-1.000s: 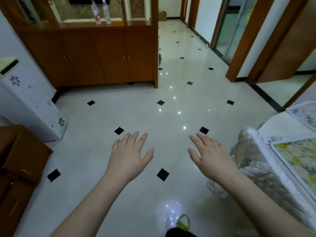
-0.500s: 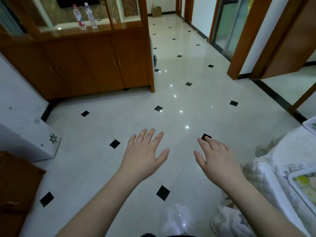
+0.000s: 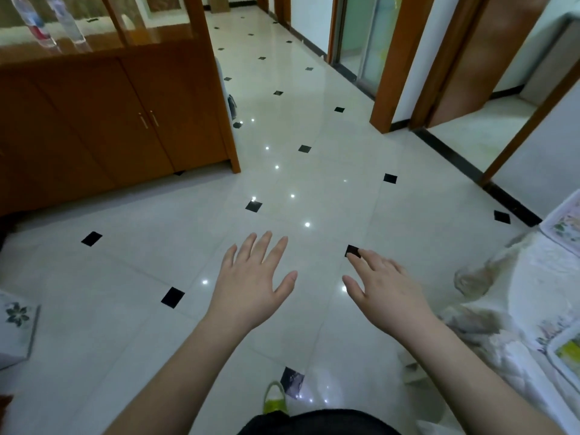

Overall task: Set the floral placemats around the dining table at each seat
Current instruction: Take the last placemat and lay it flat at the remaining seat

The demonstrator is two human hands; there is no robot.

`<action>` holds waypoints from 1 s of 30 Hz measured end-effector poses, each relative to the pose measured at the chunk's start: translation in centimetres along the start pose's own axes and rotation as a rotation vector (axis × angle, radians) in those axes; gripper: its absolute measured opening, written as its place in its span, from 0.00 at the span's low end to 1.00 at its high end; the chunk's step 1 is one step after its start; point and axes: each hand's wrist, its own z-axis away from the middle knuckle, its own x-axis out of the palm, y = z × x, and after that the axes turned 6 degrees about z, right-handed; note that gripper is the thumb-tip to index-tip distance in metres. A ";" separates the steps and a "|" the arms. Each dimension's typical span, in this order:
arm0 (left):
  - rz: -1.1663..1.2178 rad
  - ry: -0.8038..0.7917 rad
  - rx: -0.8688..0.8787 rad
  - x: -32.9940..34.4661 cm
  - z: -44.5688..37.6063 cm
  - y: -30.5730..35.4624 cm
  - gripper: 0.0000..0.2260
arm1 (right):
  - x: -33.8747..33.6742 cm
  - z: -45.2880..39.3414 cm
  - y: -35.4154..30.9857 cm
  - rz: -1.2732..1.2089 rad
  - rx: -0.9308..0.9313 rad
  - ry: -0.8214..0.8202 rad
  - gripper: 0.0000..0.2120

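Both hands out in front, palms down, holding nothing: left hand (image 3: 251, 284) at lower centre with fingers spread and nearly straight; right hand (image 3: 381, 288) just right of it, fingers loosely extended, slightly bent at the knuckles. Neither touches anything; only tiled floor (image 3: 125, 277) beneath them. At the lower right edge, a placemat (image 3: 566, 356) lies flat on the table (image 3: 539, 293), which carries a white lace cloth; only its corner with pale border and yellow-green print shows. A second placemat (image 3: 565, 226) sits further up the right edge, also flat, partly cut off. Judgement: mats look thin, light and fairly stiff, probably smooth-faced, so liable to slide on the cloth or drag it; not fragile. Best hold: pinch opposite edges, one per hand, lift flat. Beyond, upper left, a wooden cabinet (image 3: 110, 120); hallway doors (image 3: 470, 58) upper right.
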 end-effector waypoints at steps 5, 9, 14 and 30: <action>-0.008 -0.057 0.099 -0.8 -6.5 -2.6 0.35 | -0.7 -4.0 -1.1 0.000 0.100 0.003 0.39; 0.005 -0.069 0.201 -0.9 -11.4 -2.2 0.34 | -1.0 -5.7 0.5 -0.025 0.169 -0.059 0.29; 0.022 -0.081 0.260 -0.5 -17.9 0.0 0.34 | -1.6 -8.9 5.2 -0.025 0.298 -0.024 0.37; -0.023 -0.182 0.486 2.5 -37.8 19.0 0.37 | -2.3 -17.0 26.6 -0.140 0.457 -0.075 0.27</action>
